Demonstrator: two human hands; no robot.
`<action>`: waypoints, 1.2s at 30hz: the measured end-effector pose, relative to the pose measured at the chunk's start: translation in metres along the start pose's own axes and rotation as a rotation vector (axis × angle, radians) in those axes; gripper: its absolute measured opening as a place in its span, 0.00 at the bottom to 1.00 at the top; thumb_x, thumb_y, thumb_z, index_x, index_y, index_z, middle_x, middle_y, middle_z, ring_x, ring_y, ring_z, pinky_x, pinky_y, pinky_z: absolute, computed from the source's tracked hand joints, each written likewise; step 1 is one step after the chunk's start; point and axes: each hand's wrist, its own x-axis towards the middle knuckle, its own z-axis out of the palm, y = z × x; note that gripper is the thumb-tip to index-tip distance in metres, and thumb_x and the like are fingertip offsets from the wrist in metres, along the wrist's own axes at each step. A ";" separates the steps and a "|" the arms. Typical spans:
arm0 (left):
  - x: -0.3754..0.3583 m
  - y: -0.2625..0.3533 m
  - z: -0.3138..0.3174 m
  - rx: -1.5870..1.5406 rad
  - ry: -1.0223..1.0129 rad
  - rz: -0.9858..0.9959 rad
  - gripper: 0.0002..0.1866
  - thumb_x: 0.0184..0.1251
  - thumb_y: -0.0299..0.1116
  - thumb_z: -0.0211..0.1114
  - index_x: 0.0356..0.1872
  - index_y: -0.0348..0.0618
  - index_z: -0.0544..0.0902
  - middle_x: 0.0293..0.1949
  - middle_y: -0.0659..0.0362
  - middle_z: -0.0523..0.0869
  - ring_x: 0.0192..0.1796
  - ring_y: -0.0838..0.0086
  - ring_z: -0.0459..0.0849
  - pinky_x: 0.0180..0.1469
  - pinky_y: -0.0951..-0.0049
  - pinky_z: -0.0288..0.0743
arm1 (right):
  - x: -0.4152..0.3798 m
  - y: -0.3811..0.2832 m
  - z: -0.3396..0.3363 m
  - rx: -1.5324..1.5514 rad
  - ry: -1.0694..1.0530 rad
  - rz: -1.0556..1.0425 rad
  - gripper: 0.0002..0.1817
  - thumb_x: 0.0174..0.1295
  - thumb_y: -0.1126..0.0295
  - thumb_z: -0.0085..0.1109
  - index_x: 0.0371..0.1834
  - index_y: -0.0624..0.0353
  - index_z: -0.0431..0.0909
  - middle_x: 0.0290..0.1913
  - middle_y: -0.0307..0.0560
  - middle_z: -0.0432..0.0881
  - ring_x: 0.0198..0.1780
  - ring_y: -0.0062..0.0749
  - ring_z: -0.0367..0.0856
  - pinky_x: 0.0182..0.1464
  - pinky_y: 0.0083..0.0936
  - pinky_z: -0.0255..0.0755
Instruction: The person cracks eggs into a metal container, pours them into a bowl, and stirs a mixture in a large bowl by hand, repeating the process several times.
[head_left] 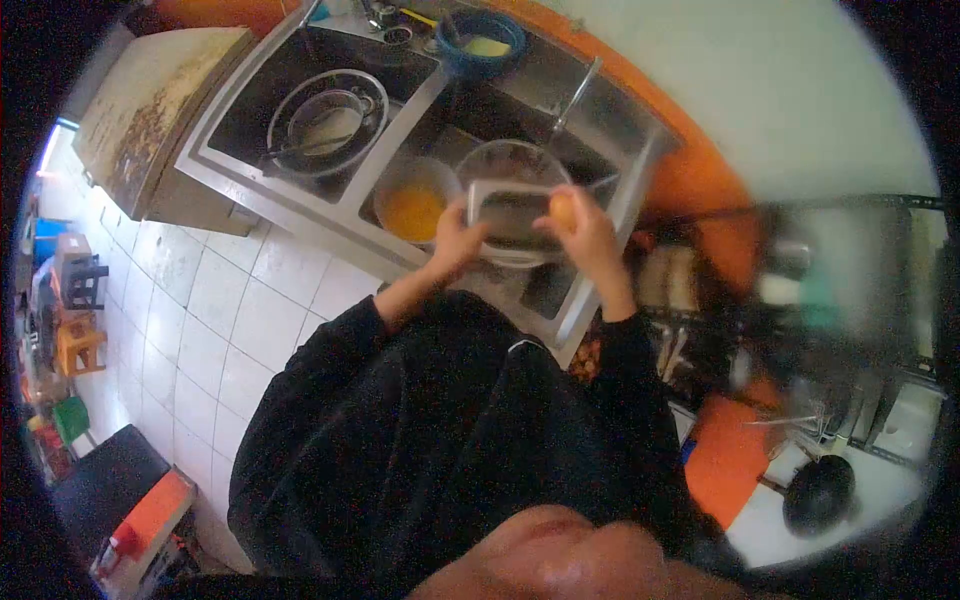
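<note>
Over the right basin of the steel sink (400, 145), my left hand (457, 245) grips the left edge of a clear rectangular container (515, 215). My right hand (585, 235) is at the container's right side, its fingers closed around a small orange thing, perhaps a sponge (562, 212). Motion blurs the container and fingers. Beneath and behind the container is a large round bowl (505, 160). Left of my left hand sits a pale bowl with orange contents (412, 210).
The left basin holds a round basin (375, 150) with a smaller bowl in it. A blue bowl (480, 62) stands at the sink's back edge, near a faucet (578, 95). A worn cabinet (150, 120) is at left, a rack with kitchenware at right, a black pan (818, 495) lower right.
</note>
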 end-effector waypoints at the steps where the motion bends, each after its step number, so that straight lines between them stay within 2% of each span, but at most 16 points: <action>1: -0.006 0.012 0.004 0.078 -0.024 -0.036 0.21 0.48 0.22 0.59 0.48 0.35 0.76 0.41 0.54 0.81 0.43 0.71 0.79 0.47 0.72 0.73 | -0.001 0.000 0.003 -0.003 -0.037 -0.006 0.25 0.48 0.53 0.66 0.45 0.53 0.70 0.40 0.51 0.79 0.41 0.49 0.79 0.40 0.36 0.73; 4: -0.007 0.002 0.004 0.168 -0.035 -0.041 0.20 0.48 0.22 0.60 0.47 0.35 0.77 0.41 0.54 0.82 0.44 0.70 0.79 0.48 0.72 0.72 | -0.001 -0.002 0.004 -0.018 -0.076 -0.001 0.26 0.46 0.49 0.66 0.42 0.52 0.72 0.36 0.49 0.80 0.37 0.48 0.80 0.37 0.37 0.73; 9: -0.011 0.006 0.007 0.179 -0.066 0.061 0.21 0.47 0.21 0.60 0.48 0.36 0.77 0.41 0.55 0.82 0.45 0.70 0.79 0.50 0.70 0.72 | -0.001 0.002 0.001 -0.047 0.046 -0.056 0.25 0.46 0.43 0.63 0.36 0.52 0.74 0.27 0.47 0.80 0.33 0.49 0.80 0.33 0.37 0.73; 13: -0.018 0.016 0.010 0.158 -0.104 0.008 0.21 0.47 0.20 0.59 0.48 0.36 0.77 0.42 0.55 0.82 0.47 0.70 0.79 0.52 0.70 0.71 | -0.002 -0.005 -0.009 -0.071 -0.015 -0.020 0.26 0.47 0.43 0.62 0.39 0.53 0.73 0.29 0.48 0.80 0.33 0.49 0.80 0.33 0.36 0.73; 16: -0.018 0.011 0.008 0.184 -0.113 0.021 0.21 0.48 0.21 0.60 0.48 0.37 0.76 0.42 0.56 0.82 0.47 0.71 0.79 0.52 0.70 0.71 | -0.002 -0.005 -0.011 0.037 0.072 -0.031 0.26 0.50 0.44 0.61 0.42 0.53 0.72 0.30 0.49 0.80 0.33 0.47 0.81 0.33 0.33 0.73; 19: -0.019 0.015 0.007 0.194 -0.107 0.034 0.21 0.49 0.21 0.61 0.49 0.37 0.76 0.43 0.56 0.82 0.47 0.71 0.79 0.52 0.70 0.70 | -0.008 0.009 -0.007 0.201 0.127 -0.031 0.25 0.54 0.46 0.60 0.45 0.54 0.70 0.33 0.46 0.80 0.32 0.39 0.81 0.33 0.29 0.74; 21: -0.018 0.014 0.005 0.211 -0.105 0.057 0.21 0.49 0.22 0.62 0.49 0.37 0.76 0.43 0.56 0.82 0.47 0.70 0.79 0.52 0.70 0.70 | -0.017 0.021 -0.004 0.593 0.174 0.088 0.22 0.58 0.51 0.59 0.46 0.55 0.70 0.34 0.42 0.79 0.27 0.26 0.77 0.28 0.20 0.70; 22: -0.015 0.006 0.003 0.189 -0.087 0.083 0.21 0.49 0.22 0.62 0.48 0.36 0.76 0.43 0.55 0.82 0.47 0.70 0.79 0.52 0.71 0.71 | -0.022 0.023 -0.009 0.597 0.171 0.088 0.22 0.58 0.51 0.59 0.46 0.55 0.70 0.34 0.42 0.79 0.27 0.26 0.77 0.28 0.20 0.70; 24: -0.013 0.004 -0.003 0.171 -0.063 0.108 0.21 0.48 0.22 0.62 0.48 0.36 0.76 0.43 0.55 0.81 0.46 0.70 0.79 0.51 0.71 0.71 | -0.041 0.031 -0.026 0.896 0.291 0.422 0.20 0.59 0.55 0.59 0.47 0.56 0.70 0.33 0.40 0.78 0.23 0.17 0.70 0.23 0.14 0.63; 26: -0.014 0.014 -0.009 0.176 -0.048 0.074 0.21 0.48 0.23 0.63 0.47 0.35 0.76 0.42 0.55 0.81 0.45 0.70 0.78 0.50 0.71 0.71 | -0.070 0.071 -0.031 0.964 0.499 0.500 0.18 0.60 0.58 0.58 0.48 0.55 0.71 0.31 0.41 0.78 0.21 0.15 0.66 0.20 0.11 0.57; 28: -0.015 0.022 -0.013 0.131 -0.044 0.069 0.21 0.48 0.21 0.61 0.48 0.36 0.75 0.41 0.58 0.80 0.44 0.74 0.77 0.49 0.74 0.70 | -0.109 0.104 -0.038 1.073 0.790 0.722 0.19 0.60 0.57 0.59 0.47 0.57 0.71 0.31 0.42 0.78 0.21 0.16 0.66 0.20 0.13 0.56; 30: -0.012 0.023 -0.020 0.086 -0.043 0.066 0.21 0.48 0.19 0.59 0.49 0.37 0.75 0.40 0.61 0.79 0.43 0.77 0.76 0.48 0.76 0.70 | -0.147 0.114 -0.054 0.596 0.733 0.958 0.21 0.58 0.56 0.61 0.47 0.60 0.71 0.34 0.45 0.78 0.23 0.20 0.71 0.22 0.14 0.64; 31: -0.010 0.020 -0.026 0.183 -0.029 0.115 0.22 0.48 0.19 0.58 0.49 0.37 0.74 0.40 0.62 0.79 0.42 0.78 0.77 0.46 0.77 0.71 | -0.174 0.134 -0.056 0.599 0.738 0.968 0.21 0.58 0.56 0.61 0.47 0.60 0.71 0.34 0.45 0.78 0.23 0.20 0.71 0.22 0.14 0.64; 33: -0.004 0.007 -0.041 0.265 -0.031 0.151 0.23 0.49 0.18 0.56 0.51 0.37 0.73 0.38 0.62 0.79 0.38 0.79 0.77 0.41 0.77 0.72 | -0.244 0.199 -0.036 0.297 0.668 1.016 0.28 0.56 0.56 0.62 0.53 0.64 0.68 0.42 0.54 0.78 0.36 0.33 0.78 0.37 0.22 0.74; 34: -0.005 0.011 -0.041 0.275 -0.044 0.145 0.23 0.49 0.18 0.56 0.51 0.37 0.73 0.38 0.62 0.79 0.38 0.79 0.77 0.41 0.77 0.72 | -0.273 0.222 -0.023 0.301 0.676 1.031 0.28 0.56 0.56 0.62 0.53 0.64 0.68 0.42 0.54 0.78 0.36 0.33 0.78 0.37 0.22 0.74; 36: -0.006 0.025 -0.039 0.283 -0.018 0.148 0.22 0.50 0.18 0.55 0.51 0.37 0.72 0.39 0.62 0.80 0.40 0.79 0.78 0.43 0.78 0.72 | -0.317 0.250 -0.002 -0.953 0.080 0.681 0.32 0.55 0.56 0.63 0.57 0.66 0.67 0.50 0.61 0.75 0.52 0.44 0.75 0.55 0.31 0.68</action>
